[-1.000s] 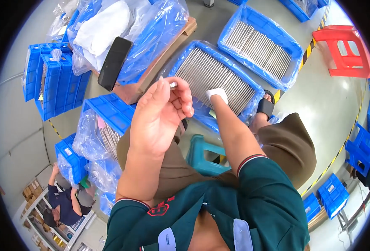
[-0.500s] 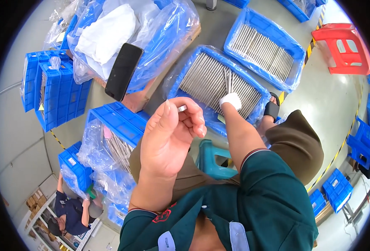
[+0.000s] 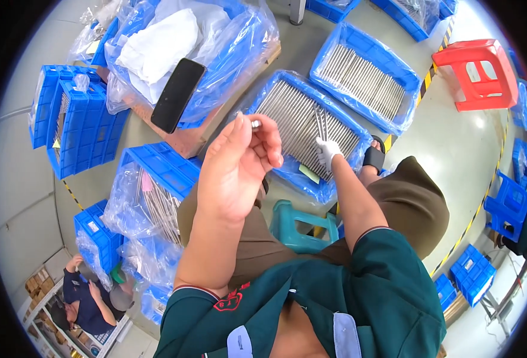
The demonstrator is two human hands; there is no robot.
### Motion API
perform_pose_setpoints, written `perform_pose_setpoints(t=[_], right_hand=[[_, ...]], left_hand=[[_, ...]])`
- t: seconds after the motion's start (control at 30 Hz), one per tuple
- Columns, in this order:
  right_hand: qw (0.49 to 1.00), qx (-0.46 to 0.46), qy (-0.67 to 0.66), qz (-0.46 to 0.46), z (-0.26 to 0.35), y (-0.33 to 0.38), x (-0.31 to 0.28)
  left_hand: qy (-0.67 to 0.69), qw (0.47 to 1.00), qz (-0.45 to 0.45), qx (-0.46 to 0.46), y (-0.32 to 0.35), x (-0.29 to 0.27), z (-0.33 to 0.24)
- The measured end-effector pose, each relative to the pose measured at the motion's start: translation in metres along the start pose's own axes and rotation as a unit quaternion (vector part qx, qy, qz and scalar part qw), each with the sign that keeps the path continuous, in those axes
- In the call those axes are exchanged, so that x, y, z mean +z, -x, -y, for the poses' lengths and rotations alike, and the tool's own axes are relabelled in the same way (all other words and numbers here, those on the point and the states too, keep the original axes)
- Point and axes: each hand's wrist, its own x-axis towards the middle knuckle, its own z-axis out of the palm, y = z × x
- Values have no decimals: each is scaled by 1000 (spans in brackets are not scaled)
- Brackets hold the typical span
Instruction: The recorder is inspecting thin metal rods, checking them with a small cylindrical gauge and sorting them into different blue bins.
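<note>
My left hand (image 3: 233, 161) is bare and raised in front of me, its fingers curled. A small silvery metal piece (image 3: 256, 125) shows at its index finger beside the thumb; its exact kind is unclear. My right hand (image 3: 328, 153), in a white glove, reaches down over a blue crate (image 3: 359, 126) lined with clear plastic. Its fingers are closed around a few thin metal rods (image 3: 321, 121), which slant across the others. Packed side by side, many more metal rods (image 3: 284, 113) fill that crate. A pale yellow slip (image 3: 309, 173) lies at its near side.
Beyond stands a second blue crate of rods (image 3: 365, 77). A black phone (image 3: 178, 95) hangs in front of a plastic-covered crate with white cloth (image 3: 159, 45). More rods (image 3: 162, 203) fill a crate at left. A teal stool (image 3: 299, 230) and a red stool (image 3: 481, 71) stand nearby. Another person (image 3: 90, 298) works lower left.
My right hand has turned so its gloved fingers now show, and the slanted rods are less fanned out. My left hand stays curled around the metal piece. The view has shifted slightly.
</note>
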Motion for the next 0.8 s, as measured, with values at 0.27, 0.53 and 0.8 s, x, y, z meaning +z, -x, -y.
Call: perform_pose_setpoints(t=[0.27, 0.53, 0.8], right_hand=[[945, -270, 167, -79, 19, 70, 28], [905, -414, 96, 26, 91, 269, 35], [898, -399, 184, 29, 103, 355, 24]], left_hand=[[-30, 999, -27, 14, -18, -7, 4], [29, 992, -92, 81, -30, -8, 21], [112, 991, 28, 68, -32, 13, 44]])
